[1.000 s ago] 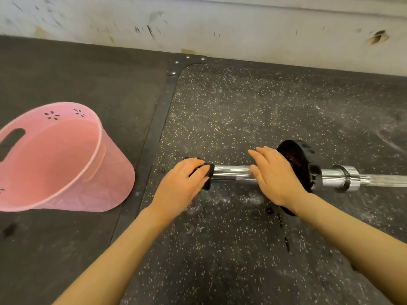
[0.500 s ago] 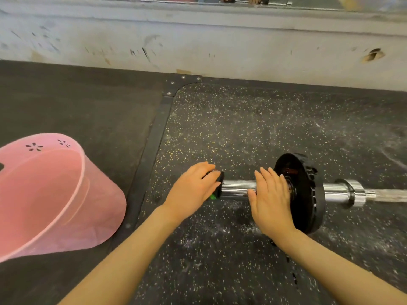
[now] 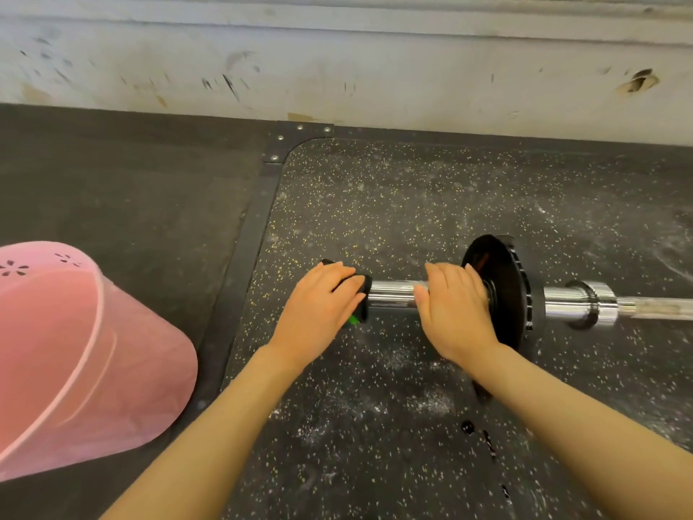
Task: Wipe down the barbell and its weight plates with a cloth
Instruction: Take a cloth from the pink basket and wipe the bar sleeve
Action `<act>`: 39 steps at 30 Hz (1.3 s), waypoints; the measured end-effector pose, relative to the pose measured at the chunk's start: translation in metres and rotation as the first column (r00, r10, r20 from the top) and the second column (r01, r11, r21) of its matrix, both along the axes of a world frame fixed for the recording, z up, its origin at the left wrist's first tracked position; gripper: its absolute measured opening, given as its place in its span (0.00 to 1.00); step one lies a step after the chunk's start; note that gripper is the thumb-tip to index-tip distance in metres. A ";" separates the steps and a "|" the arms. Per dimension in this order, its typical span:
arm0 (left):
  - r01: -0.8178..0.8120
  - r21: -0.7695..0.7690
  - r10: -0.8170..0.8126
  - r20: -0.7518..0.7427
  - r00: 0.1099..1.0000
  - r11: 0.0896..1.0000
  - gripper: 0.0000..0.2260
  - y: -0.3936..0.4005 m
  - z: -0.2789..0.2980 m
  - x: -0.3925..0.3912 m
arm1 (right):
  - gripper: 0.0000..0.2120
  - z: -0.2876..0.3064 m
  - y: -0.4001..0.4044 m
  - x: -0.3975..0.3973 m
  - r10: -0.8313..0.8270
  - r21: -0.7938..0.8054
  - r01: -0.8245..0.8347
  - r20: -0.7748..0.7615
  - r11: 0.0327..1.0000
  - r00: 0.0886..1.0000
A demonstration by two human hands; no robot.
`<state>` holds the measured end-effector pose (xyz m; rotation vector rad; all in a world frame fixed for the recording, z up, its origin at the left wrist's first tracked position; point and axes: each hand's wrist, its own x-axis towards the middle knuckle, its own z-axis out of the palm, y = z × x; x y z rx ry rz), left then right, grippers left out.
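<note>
Left hand [image 3: 323, 308] grips collar [image 3: 359, 301] (black); right hand [image 3: 454, 308] flat on sleeve [image 3: 393, 293].

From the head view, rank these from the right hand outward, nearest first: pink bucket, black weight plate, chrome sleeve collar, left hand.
1. black weight plate: right beside the right hand.
2. left hand: left along the sleeve, on the black end collar.
3. chrome sleeve collar: right, beyond the plate.
4. pink bucket: far left.

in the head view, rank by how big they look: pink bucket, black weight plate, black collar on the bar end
1. pink bucket, partly cut off by the frame and nearer the camera
2. black weight plate
3. black collar, mostly hidden under the left hand
</note>
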<state>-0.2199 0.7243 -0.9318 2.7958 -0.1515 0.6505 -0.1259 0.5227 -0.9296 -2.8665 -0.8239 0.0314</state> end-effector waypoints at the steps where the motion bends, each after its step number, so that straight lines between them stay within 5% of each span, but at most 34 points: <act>1: -0.008 0.009 0.008 -0.016 1.000 1.000 0.10 0.002 -0.002 0.004 | 0.25 0.000 0.000 0.002 0.006 0.010 -0.006 0.018 1.000 1.000; 6: -0.049 0.028 0.050 -0.026 0.998 0.998 0.11 0.003 -0.007 0.024 | 0.27 -0.008 -0.009 -0.014 0.025 0.039 -0.031 0.151 0.999 0.988; 17: -0.013 0.094 0.018 -0.052 0.998 0.996 0.17 -0.032 -0.009 0.046 | 0.28 -0.028 -0.007 -0.013 -0.025 0.055 0.018 0.116 0.998 0.993; 23: 0.065 0.233 -0.057 -0.041 0.998 0.970 0.19 0.019 -0.014 0.035 | 0.28 -0.027 -0.006 -0.008 -0.023 0.076 0.014 0.119 0.997 0.993; 30: -0.013 0.225 0.016 -0.010 1.000 0.974 0.18 0.026 -0.018 0.041 | 0.28 -0.026 -0.003 0.002 -0.008 0.089 -0.002 0.112 0.996 0.994; 39: 0.134 0.254 -0.124 -0.057 0.991 0.958 0.22 0.002 -0.015 0.072 | 0.26 -0.020 0.002 0.020 -0.002 0.059 -0.003 0.086 0.998 0.996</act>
